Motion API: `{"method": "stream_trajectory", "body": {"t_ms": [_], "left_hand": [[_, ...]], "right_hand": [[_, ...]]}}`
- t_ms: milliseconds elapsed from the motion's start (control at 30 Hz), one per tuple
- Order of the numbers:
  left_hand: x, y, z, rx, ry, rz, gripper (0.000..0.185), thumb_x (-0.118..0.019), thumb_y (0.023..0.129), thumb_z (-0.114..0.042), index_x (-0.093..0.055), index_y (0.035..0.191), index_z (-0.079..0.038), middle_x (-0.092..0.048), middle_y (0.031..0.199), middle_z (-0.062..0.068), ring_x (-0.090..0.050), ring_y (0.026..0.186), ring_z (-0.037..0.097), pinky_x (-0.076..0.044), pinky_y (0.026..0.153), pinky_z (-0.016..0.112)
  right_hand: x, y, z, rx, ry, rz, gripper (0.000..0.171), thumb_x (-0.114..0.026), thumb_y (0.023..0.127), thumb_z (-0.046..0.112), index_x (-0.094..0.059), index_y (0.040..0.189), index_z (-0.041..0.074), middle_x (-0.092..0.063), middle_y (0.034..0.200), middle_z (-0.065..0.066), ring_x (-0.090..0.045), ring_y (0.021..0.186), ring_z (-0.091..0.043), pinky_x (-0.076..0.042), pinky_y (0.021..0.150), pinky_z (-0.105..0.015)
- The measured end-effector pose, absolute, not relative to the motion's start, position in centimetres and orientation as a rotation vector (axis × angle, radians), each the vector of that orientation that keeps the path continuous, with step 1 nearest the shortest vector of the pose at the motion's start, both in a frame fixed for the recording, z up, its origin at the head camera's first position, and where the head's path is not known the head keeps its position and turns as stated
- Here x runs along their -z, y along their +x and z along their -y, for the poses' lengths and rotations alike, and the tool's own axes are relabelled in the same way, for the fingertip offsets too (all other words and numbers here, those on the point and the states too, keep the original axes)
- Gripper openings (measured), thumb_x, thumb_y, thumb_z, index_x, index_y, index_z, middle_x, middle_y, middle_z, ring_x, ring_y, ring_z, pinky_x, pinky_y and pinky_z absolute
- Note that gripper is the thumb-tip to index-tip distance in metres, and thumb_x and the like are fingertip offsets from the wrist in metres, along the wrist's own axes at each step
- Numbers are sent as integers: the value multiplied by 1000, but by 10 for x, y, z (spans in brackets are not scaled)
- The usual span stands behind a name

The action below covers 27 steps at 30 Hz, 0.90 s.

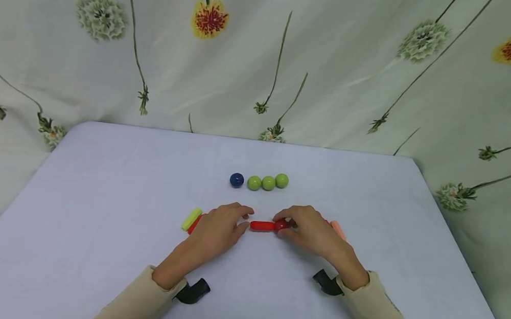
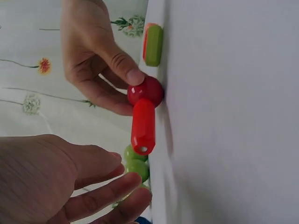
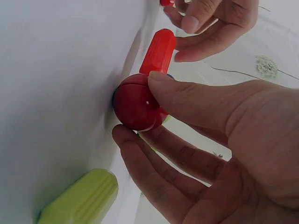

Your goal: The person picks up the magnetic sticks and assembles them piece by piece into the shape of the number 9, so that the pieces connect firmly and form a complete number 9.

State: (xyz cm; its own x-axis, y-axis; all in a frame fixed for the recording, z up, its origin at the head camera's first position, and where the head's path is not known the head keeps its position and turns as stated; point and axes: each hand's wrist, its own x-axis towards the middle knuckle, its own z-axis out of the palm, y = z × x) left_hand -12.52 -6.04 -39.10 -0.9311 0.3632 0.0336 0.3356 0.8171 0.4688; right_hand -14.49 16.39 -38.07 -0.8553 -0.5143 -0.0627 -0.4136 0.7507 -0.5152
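My right hand (image 1: 311, 230) pinches a glossy red ball (image 3: 135, 103) between thumb and fingers, low over the white table. A red ridged stick (image 1: 261, 226) extends leftward from the ball, its near end meeting it. In the left wrist view the stick's free end (image 2: 143, 145) shows a small pale hole. My left hand (image 1: 218, 228) holds nothing; its fingers are relaxed, the fingertips just left of that free end. Beside the left hand lie a yellow-green stick (image 1: 191, 219) and another red stick (image 1: 195, 224), partly hidden by the hand.
Beyond the hands sit a dark blue ball (image 1: 237, 180) and three green balls (image 1: 268, 183) in a row. An orange-pink stick (image 1: 338, 230) lies behind the right hand, near a yellow-green stick (image 3: 81, 200). A floral cloth (image 1: 336, 85) hangs behind the table.
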Motion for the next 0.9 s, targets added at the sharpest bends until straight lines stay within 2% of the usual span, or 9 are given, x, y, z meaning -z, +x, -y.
{"method": "stream_trajectory", "body": {"t_ms": [100,200,367,467,600,700,900], "left_hand": [[384,-132,68,-769,550,-2964,29,-66,87,-19,-64,117,-18,-67,103,-2,-59,76,10,-47,60,21],[378,-142,77,-849,558,-2974,29,-66,87,-18,-64,115,-17,-67,101,-1,-57,75,10,-45,58,22],[375,-166,87,-1141,520,-2843,29,-65,87,-16,-63,116,-14,-65,111,4,-60,90,19,-49,74,31],[377,-179,92,-1267,392,-2730,30,-63,88,-18,-61,118,-16,-59,120,3,-55,103,24,-48,83,35],[379,-195,97,-1328,222,-2618,31,-62,90,-20,-60,120,-20,-50,131,2,-46,114,27,-46,86,39],[381,-205,100,-1356,138,-2545,33,-61,90,-19,-59,123,-23,-45,136,3,-41,116,29,-43,87,39],[387,-221,104,-1385,-6,-2428,37,-59,90,-16,-58,125,-29,-45,137,-1,-44,109,26,-39,87,36]], "right_hand": [[380,-145,-165,743,-716,-2750,25,-71,82,14,-69,107,17,-68,97,7,-62,84,-6,-50,76,-26],[380,-145,-167,750,-712,-2750,24,-71,83,15,-69,107,17,-68,98,6,-62,85,-7,-50,76,-26],[380,-146,-169,754,-733,-2750,24,-71,83,15,-69,107,16,-68,99,6,-62,86,-7,-50,78,-27],[381,-146,-169,765,-748,-2739,25,-70,83,14,-68,108,15,-68,99,5,-63,87,-7,-50,78,-28],[381,-146,-168,768,-765,-2731,25,-70,83,14,-68,108,15,-68,99,5,-63,87,-7,-49,78,-27],[382,-146,-168,763,-770,-2735,24,-70,83,14,-68,108,15,-68,99,5,-63,87,-7,-50,77,-27],[381,-146,-167,760,-763,-2731,24,-70,83,14,-68,107,14,-68,99,5,-63,87,-8,-50,77,-26]]}}
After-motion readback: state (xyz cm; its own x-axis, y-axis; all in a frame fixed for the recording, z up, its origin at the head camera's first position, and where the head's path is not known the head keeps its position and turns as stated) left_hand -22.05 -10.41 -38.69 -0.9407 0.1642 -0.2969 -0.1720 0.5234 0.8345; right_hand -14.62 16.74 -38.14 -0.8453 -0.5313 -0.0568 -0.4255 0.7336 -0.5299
